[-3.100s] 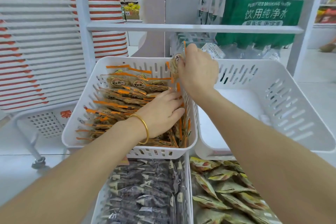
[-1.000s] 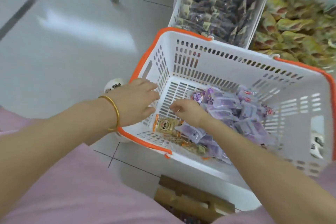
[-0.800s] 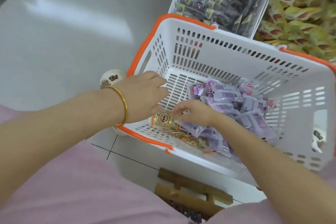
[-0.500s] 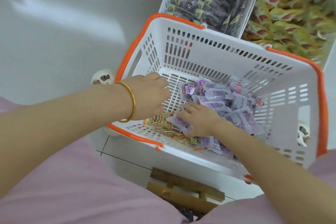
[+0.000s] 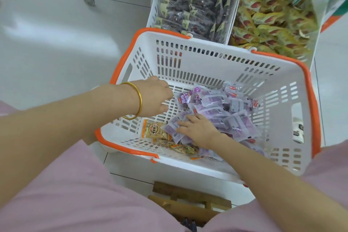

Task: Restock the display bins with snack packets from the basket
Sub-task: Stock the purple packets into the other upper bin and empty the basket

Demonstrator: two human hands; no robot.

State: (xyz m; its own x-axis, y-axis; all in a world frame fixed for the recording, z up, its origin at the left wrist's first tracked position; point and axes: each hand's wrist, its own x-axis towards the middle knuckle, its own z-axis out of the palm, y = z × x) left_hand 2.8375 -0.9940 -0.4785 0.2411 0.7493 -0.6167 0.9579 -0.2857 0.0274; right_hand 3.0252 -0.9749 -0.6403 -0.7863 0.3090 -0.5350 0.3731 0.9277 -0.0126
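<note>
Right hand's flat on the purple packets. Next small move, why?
Probably close the right hand round a few purple plastic snack packets: that hand lies flat on the pile in the white orange-rimmed plastic basket, gripping nothing yet.

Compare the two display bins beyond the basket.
The left bin holds dark packets in clear wrap with pale labels. The right bin holds yellow packets printed with red. The left bin's packets stand on edge in rows, while the right bin's lie overlapped in a loose heap. Both are white slotted plastic bins, well filled, side by side behind the basket.
</note>
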